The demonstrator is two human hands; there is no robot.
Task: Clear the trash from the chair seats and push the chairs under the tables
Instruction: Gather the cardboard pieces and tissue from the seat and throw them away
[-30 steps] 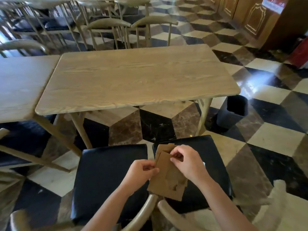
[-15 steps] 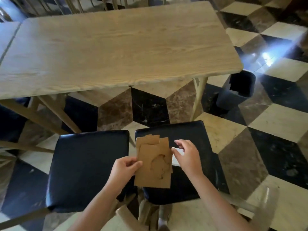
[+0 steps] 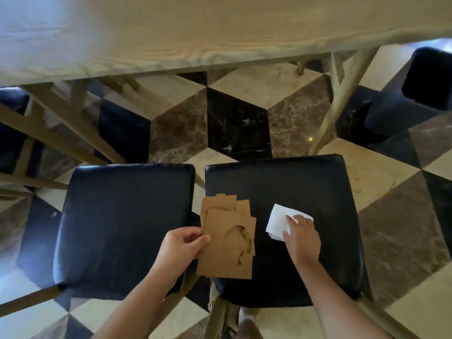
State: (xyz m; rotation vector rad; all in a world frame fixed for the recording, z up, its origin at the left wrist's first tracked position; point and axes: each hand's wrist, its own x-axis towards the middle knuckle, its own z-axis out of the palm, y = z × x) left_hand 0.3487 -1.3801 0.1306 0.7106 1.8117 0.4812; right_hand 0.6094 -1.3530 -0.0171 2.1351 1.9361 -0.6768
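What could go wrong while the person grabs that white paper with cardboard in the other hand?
The left hand pinches the stacked brown cardboard pieces only at one edge, so some might slide out onto the floor. The right hand rests its fingers flat on the crumpled white paper, which could skid along the slick black chair seat rather than lift.

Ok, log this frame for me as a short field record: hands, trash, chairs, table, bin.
left hand: pinches the brown cardboard pieces by their left edge, held above the gap between the seats
right hand: fingers lie on the white paper; grip unclear
white paper: lying on the right chair seat
left chair seat: no trash visible
chairs: both pulled out from the wooden table
black bin: on the floor, right of the table leg
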